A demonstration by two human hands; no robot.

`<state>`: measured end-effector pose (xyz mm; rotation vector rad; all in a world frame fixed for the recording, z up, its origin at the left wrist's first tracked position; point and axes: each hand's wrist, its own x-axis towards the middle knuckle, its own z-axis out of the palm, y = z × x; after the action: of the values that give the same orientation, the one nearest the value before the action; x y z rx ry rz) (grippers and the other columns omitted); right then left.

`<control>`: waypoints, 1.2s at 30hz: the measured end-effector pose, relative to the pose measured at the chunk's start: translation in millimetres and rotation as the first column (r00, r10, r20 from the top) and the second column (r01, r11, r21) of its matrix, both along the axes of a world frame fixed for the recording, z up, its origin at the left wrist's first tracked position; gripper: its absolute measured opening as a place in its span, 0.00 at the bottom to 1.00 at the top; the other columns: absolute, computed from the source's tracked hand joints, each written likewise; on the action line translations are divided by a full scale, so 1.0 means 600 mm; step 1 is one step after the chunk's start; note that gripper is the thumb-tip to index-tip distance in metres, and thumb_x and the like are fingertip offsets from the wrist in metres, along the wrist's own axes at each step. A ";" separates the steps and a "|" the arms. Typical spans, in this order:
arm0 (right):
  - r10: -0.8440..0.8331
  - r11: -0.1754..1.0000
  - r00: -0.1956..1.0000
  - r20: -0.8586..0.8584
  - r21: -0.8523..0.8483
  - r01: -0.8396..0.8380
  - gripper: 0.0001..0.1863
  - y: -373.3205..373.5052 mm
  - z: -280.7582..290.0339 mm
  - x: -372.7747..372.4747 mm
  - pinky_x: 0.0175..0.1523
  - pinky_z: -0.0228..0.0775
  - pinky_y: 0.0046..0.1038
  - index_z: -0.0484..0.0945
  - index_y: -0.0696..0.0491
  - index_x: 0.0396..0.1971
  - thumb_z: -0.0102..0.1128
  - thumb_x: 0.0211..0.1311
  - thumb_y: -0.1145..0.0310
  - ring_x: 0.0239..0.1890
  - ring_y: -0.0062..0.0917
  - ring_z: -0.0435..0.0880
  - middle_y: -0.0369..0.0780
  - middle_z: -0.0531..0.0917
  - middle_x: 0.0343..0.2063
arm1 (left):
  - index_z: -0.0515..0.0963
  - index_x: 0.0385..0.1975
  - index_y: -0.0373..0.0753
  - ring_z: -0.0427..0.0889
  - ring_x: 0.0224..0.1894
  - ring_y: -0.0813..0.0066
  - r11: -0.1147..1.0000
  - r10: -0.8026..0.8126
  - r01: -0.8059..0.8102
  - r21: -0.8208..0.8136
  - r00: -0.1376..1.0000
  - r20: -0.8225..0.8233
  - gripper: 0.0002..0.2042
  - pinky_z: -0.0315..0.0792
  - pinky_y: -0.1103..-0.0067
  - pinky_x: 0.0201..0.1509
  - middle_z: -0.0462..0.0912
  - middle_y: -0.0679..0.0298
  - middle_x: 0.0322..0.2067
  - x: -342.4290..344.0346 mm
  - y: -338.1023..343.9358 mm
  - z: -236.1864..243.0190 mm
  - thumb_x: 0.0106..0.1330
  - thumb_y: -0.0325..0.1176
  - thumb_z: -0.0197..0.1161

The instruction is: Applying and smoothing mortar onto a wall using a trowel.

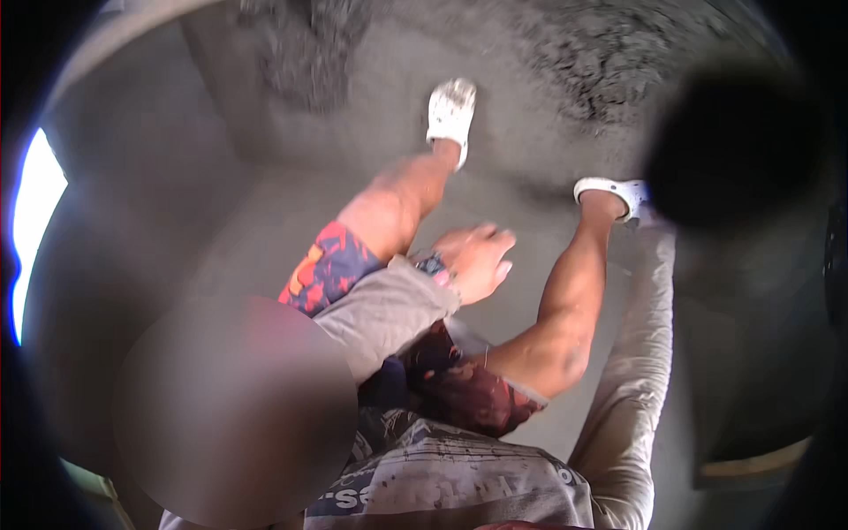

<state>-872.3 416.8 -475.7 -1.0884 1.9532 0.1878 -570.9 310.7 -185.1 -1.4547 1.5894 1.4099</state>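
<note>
My left hand (pixel 477 261) hovers between my knees, fingers loosely apart and slightly blurred, with nothing in it. A dark band with a pink part (pixel 433 265) circles that wrist below a beige sleeve (pixel 389 309). My right arm, in a pale sleeve (pixel 632 353), stretches forward along the right side. Its hand is hidden at a dark, blurred round shape (pixel 738 150), so I cannot tell what it holds. Under and ahead of me lies smooth grey floor like wet cement (pixel 503 190). Rough, lumpy grey mix (pixel 609 53) covers its far right part.
My feet stand apart in a white left clog (pixel 450 110) and a white right clog (pixel 609 190). Another rough patch (pixel 309 53) lies far left. Dark grey walls (pixel 124 194) rise at left. A blurred round area (pixel 238 406) covers the lower left. A pale strip (pixel 755 464) crosses lower right.
</note>
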 end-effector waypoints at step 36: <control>0.844 -0.029 0.158 0.512 0.339 -0.940 0.22 -0.354 -0.117 0.803 0.33 0.68 0.24 0.74 0.52 0.35 0.63 0.32 0.66 0.26 0.22 0.75 0.38 0.78 0.23 | 0.72 0.35 0.38 0.75 0.26 0.65 -0.336 0.905 -0.919 -0.208 -0.253 -0.341 0.11 0.69 0.75 0.28 0.75 0.58 0.26 0.366 -0.139 -0.102 0.51 0.30 0.57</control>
<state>-390.7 204.5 -546.1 -1.6740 0.5063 1.3499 -351.1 227.1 -246.4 -3.5005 0.0998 1.7405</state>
